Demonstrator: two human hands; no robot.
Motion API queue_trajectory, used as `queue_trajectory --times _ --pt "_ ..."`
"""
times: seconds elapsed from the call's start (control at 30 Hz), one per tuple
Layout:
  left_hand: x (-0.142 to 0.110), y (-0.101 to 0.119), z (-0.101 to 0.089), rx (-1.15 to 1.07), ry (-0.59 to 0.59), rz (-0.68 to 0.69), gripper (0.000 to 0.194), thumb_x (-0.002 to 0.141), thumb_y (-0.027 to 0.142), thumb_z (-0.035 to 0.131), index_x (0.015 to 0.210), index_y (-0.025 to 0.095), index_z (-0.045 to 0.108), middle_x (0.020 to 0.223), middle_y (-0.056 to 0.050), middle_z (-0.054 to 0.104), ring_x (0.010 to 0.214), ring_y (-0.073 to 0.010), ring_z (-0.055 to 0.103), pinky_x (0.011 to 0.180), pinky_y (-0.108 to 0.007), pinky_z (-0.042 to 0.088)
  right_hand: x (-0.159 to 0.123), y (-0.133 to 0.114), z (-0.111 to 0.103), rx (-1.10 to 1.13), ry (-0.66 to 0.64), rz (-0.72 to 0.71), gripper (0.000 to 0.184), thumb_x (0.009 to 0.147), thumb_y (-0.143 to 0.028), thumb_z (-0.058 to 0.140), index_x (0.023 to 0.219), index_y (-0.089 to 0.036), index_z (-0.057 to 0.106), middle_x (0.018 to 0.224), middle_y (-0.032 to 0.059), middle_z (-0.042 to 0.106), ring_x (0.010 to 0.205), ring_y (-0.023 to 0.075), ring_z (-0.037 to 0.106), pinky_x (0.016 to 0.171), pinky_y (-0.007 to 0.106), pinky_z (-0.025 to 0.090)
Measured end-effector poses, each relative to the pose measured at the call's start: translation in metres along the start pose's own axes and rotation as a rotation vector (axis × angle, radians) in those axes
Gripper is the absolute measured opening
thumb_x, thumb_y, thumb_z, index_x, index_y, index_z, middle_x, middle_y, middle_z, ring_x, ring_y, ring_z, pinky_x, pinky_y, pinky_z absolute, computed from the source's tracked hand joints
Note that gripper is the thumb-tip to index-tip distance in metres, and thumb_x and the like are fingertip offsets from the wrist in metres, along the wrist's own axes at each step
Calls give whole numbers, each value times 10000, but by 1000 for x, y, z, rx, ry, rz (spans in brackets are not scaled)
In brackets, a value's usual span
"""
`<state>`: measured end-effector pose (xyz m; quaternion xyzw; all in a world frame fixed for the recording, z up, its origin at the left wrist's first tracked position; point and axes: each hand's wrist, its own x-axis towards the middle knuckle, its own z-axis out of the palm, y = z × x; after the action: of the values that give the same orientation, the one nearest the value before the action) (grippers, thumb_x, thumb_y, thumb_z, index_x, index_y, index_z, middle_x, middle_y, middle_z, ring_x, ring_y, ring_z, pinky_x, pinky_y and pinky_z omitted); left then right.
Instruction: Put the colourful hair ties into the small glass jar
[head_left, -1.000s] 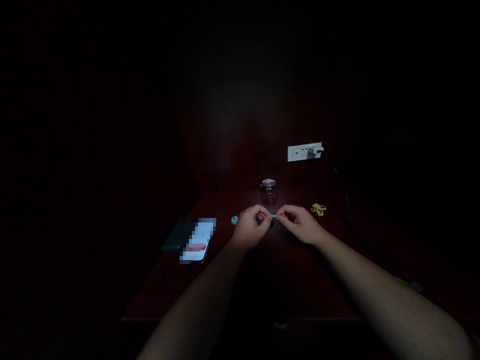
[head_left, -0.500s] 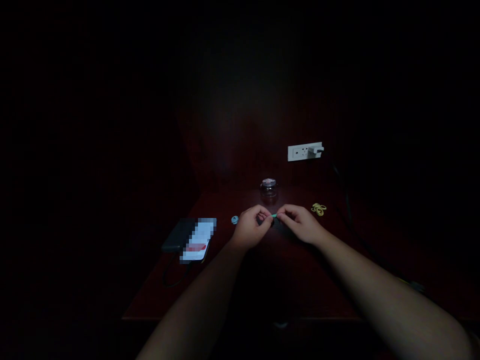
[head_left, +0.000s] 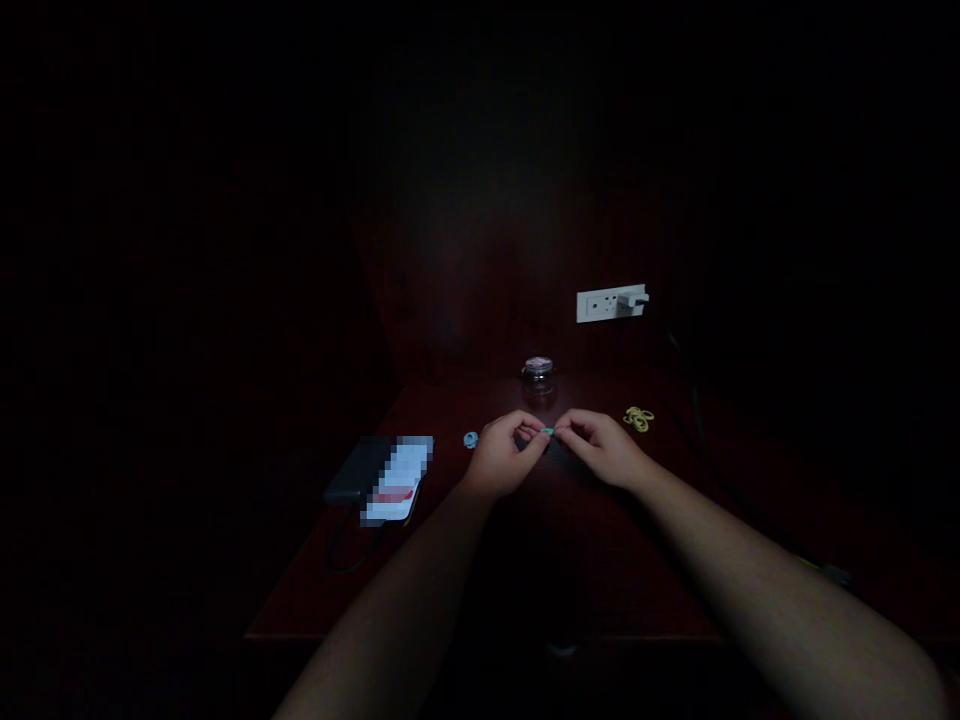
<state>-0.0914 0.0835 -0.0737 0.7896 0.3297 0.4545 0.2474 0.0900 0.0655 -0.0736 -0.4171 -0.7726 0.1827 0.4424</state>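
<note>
Over the middle of the table, my left hand [head_left: 508, 455] and my right hand [head_left: 602, 446] meet with their fingertips almost touching. Between them shows a short bit of green rubber band [head_left: 548, 431], pinched from both sides; most of it is hidden by the fingers. Just left of my left hand lies a small bunch of light blue bands [head_left: 470, 440]. To the right of my right hand is a loose pile of yellow rubber bands [head_left: 638, 419]. Behind both hands stands a clear round jar [head_left: 539, 380] with a lid on.
A phone [head_left: 397, 482] with a lit, blurred screen leans on a dark flat box [head_left: 355, 470] at the left, with a cable curving below. A wall socket [head_left: 611, 303] holds a white plug. A dark cord runs down the right side. The table's front edge [head_left: 300, 636] shows; surroundings are very dark.
My fingertips have come very slightly closer together, and less of the green rubber band shows between them. Both hands otherwise stay in place.
</note>
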Motion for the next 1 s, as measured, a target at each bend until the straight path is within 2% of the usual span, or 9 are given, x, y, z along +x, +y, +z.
queue_trajectory --times 0.3,0.67,0.9,1.0 --pt "1 1 1 27 -7 -19 148 788 285 605 838 157 658 785 -33 675 706 -122 600 650 -229 474 0 2 1 0 -19 2 247 869 -352 488 759 -164 605 693 19 594 643 143 522 601 250 413" --pt "0 4 -2 36 -41 -17 173 805 308 584 810 158 671 751 -20 673 661 -110 578 623 -216 447 0 0 1 10 26 14 235 860 -353 501 751 -168 597 692 16 585 648 143 522 584 247 405" --pt "-1 6 -2 11 -62 -13 166 807 288 571 799 150 663 757 -26 671 652 -107 566 608 -213 441 2 6 -1 168 87 70 285 841 -423 523 744 -161 580 660 24 593 591 139 528 551 253 418" --pt "-1 5 -1 11 -56 2 160 804 283 570 802 147 655 751 -26 663 653 -103 563 602 -209 436 1 4 0 148 69 67 302 831 -435 536 726 -157 585 650 21 586 577 127 511 538 241 409"
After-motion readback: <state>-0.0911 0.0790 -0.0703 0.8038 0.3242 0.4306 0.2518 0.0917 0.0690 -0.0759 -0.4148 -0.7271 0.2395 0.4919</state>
